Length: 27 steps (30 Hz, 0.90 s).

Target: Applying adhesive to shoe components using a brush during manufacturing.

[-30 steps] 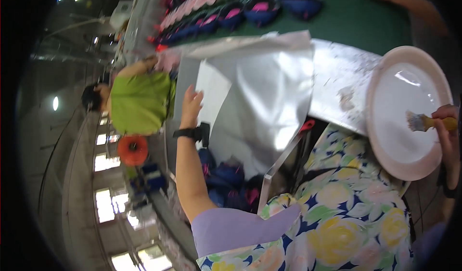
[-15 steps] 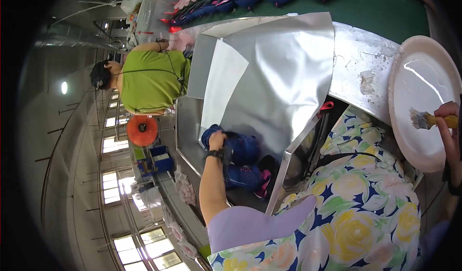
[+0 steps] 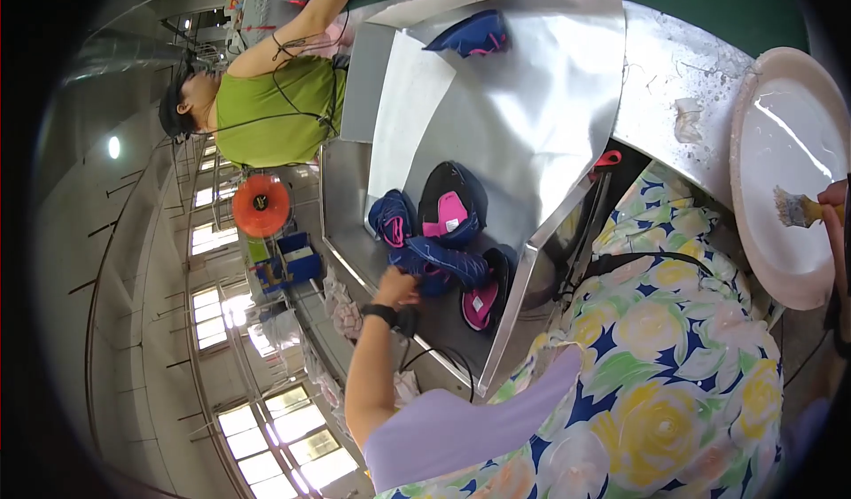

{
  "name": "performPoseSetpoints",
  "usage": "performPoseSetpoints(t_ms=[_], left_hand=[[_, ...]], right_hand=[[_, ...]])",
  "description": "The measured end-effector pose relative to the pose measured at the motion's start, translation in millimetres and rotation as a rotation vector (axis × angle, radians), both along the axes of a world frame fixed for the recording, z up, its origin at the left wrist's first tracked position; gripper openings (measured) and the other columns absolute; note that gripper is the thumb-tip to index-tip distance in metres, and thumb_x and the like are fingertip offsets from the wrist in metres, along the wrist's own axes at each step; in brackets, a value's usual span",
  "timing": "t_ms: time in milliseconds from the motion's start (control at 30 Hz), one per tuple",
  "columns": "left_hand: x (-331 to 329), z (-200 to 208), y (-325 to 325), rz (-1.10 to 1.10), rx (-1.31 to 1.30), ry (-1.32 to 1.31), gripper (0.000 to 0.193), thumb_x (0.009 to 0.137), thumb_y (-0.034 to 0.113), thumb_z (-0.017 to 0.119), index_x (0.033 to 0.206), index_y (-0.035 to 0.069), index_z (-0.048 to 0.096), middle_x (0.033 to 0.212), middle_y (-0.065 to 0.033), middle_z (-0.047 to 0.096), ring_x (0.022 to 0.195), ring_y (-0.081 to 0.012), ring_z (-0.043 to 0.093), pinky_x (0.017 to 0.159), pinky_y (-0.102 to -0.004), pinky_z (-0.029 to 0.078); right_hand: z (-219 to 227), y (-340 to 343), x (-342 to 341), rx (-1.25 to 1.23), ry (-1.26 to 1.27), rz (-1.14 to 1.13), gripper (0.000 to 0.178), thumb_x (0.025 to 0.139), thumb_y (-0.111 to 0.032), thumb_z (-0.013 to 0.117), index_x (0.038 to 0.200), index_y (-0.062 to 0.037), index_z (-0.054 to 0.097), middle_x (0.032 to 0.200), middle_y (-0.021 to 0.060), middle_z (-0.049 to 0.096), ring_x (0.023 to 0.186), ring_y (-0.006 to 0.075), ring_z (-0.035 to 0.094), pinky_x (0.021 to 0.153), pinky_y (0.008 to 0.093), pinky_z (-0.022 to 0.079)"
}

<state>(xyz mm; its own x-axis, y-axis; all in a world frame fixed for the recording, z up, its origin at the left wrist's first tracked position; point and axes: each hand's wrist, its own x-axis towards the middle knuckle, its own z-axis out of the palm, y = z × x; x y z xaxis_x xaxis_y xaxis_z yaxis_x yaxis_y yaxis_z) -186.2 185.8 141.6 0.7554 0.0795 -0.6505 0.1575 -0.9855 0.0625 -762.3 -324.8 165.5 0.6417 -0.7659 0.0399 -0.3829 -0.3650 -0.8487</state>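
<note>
My left hand (image 3: 399,288) is at the lower side of a heap in the metal tray. Its fingers are closed on the edge of a navy shoe upper (image 3: 434,275). Around it lie another navy upper with pink trim (image 3: 390,219), a dark one with a pink patch inside (image 3: 454,205) and one with a pink insole (image 3: 481,304). A further navy upper (image 3: 475,35) is high on the sloped metal sheet (image 3: 523,100). At the right rim my right hand (image 3: 835,203), partly cut off, grips a paintbrush (image 3: 798,208) above a wide pale basin (image 3: 749,260).
A metal table (image 3: 665,65) with a crumpled scrap (image 3: 688,120) adjoins the basin. The tray has a raised metal edge (image 3: 514,322). At the left a person in a green shirt (image 3: 279,113) reaches toward the green belt (image 3: 709,3), where more navy uppers lie. An orange reel (image 3: 261,205) stands below.
My left hand has moved down from the upper at the tray's left side to another one. An upper now shows high on the sheet. The person in green has stretched an arm upward.
</note>
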Motion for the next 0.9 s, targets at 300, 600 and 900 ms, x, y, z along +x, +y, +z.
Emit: performPoseSetpoints(t_ms=[300, 600, 900], left_hand=[[-137.5, -5.8, -36.1, 0.296, 0.145, 0.085, 0.123, 0.071, 0.038, 0.089, 0.155, 0.008, 0.005, 0.157, -0.0297, 0.000, 0.137, -0.0485, 0.037, 0.081, -0.0578, 0.061], [-114.7, -67.0, 44.0, 0.438, -0.435, 0.079, 0.064, 0.092, 0.043, 0.066, 0.146, 0.020, 0.043, 0.130, -0.0155, 0.060, 0.125, -0.0330, 0.056, 0.095, -0.0556, 0.051], [-16.0, 25.6, -217.6, 0.367, -1.188, -0.031, 0.049, 0.100, 0.025, 0.054, 0.140, -0.002, 0.044, 0.127, -0.0190, 0.060, 0.115, -0.0354, 0.061, 0.095, -0.0525, 0.056]], right_hand=[[-1.1, 0.9, 8.8, 0.016, 0.032, 0.060, 0.011, 0.091, -0.005, 0.072, 0.100, 0.0015, 0.068, 0.097, 0.0100, 0.070, 0.089, 0.0172, 0.066, 0.082, 0.0281, 0.051], [-17.1, -4.0, -18.3, 0.034, 0.022, 0.014, 0.012, 0.091, -0.004, 0.072, 0.100, 0.0014, 0.068, 0.097, 0.0105, 0.070, 0.090, 0.0176, 0.066, 0.083, 0.0286, 0.051], [-4.6, -0.3, -11.2, -0.022, 0.044, 0.033, 0.013, 0.091, -0.004, 0.072, 0.102, 0.0023, 0.066, 0.098, 0.0109, 0.070, 0.090, 0.0180, 0.066, 0.083, 0.0285, 0.052]])
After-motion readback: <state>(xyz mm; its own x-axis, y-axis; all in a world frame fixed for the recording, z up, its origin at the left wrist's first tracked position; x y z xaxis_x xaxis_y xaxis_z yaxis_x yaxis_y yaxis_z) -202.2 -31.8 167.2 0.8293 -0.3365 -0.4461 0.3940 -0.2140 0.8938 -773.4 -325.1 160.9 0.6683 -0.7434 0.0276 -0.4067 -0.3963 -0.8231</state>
